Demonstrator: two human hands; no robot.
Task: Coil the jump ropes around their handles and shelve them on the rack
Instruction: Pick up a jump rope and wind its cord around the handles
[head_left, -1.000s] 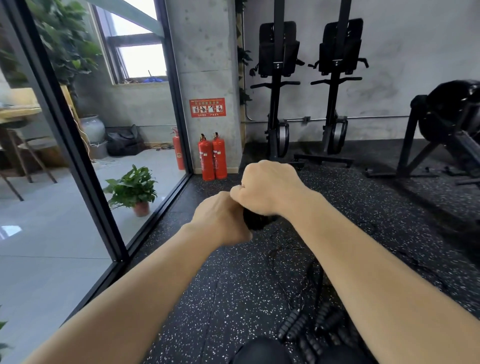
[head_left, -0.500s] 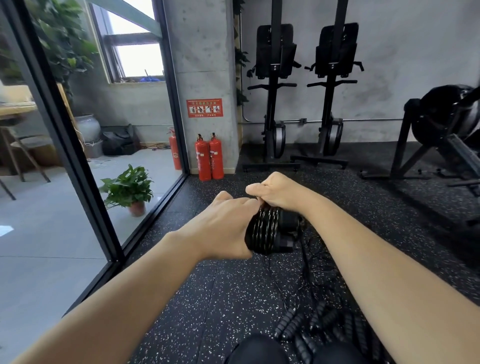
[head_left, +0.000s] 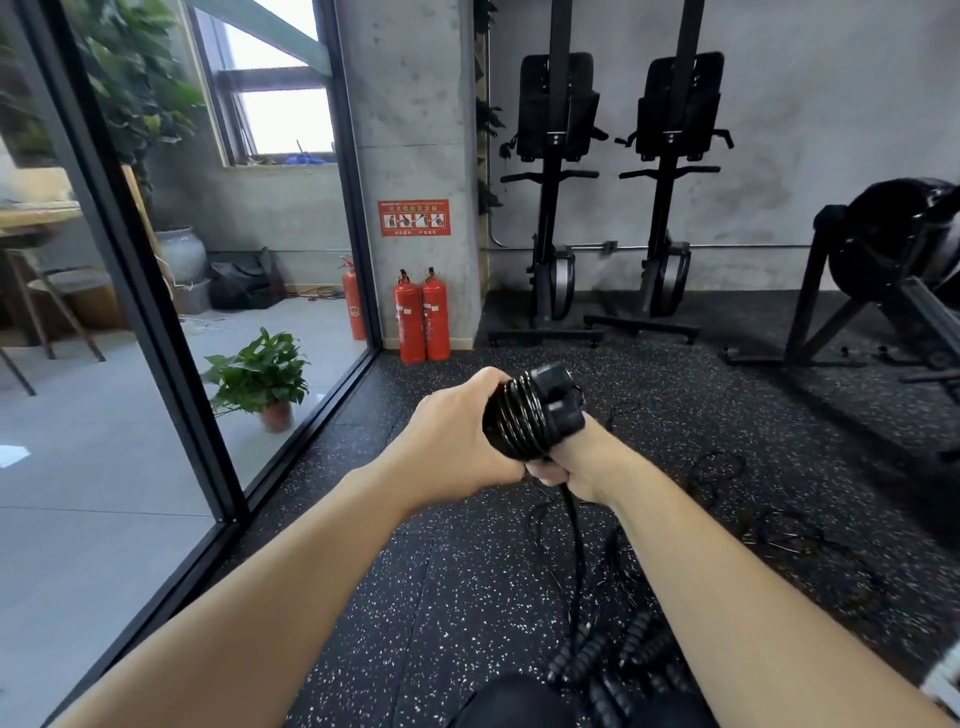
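Gripping coiled jump rope (head_left: 524, 415): left hand (head_left: 457, 436); right hand (head_left: 566, 467) below.

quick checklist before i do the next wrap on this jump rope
1. Hold on the coil: ok, the left hand grips it.
2. Feed: ok, the right hand grips the loose rope just under the coil.
3. The handles together, ends clear of the wraps: ok.
4. Rope fully wound: not ok, a length hangs to the floor.
5. Length free of the other ropes: cannot tell.
6. Path to the rack: cannot tell, it is out of view.
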